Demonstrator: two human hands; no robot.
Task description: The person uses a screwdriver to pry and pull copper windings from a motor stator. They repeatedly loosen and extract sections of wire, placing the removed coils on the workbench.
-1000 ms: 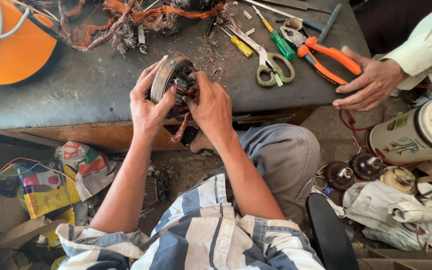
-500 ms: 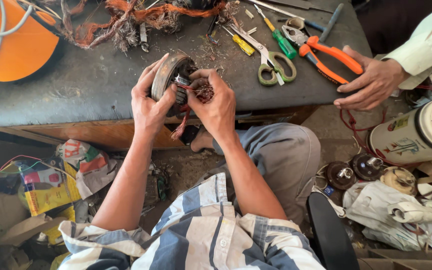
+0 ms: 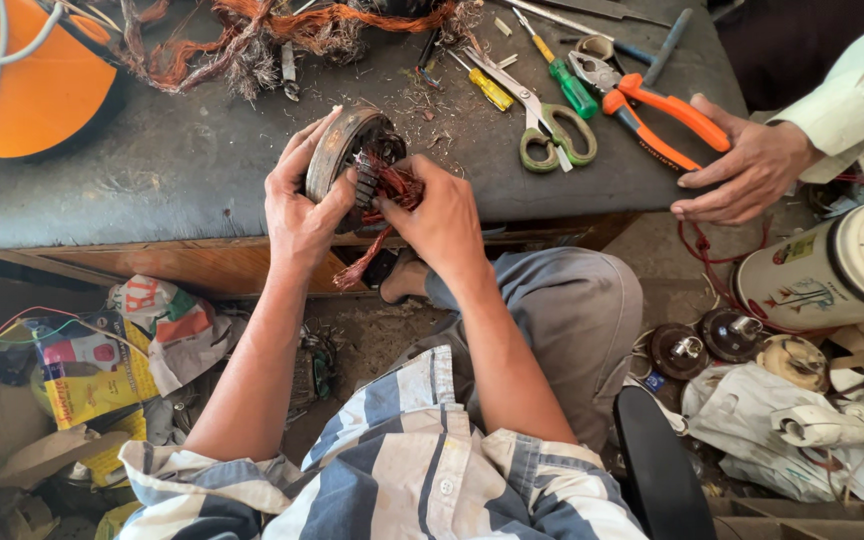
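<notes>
The motor stator is held on edge, bore facing right, gripped by the left hand; its copper windings are pinched by the right hand.

The person wears a short-sleeved shirt with broad blue and white stripes, buttoned with small pale buttons down the front. The trousers are plain grey. Both forearms are bare below the sleeves, and the hands are ungloved, without rings or a watch.

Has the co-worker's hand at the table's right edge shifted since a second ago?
No. The co-worker's hand rests at the table edge, just right of the orange pliers, as before.
</notes>
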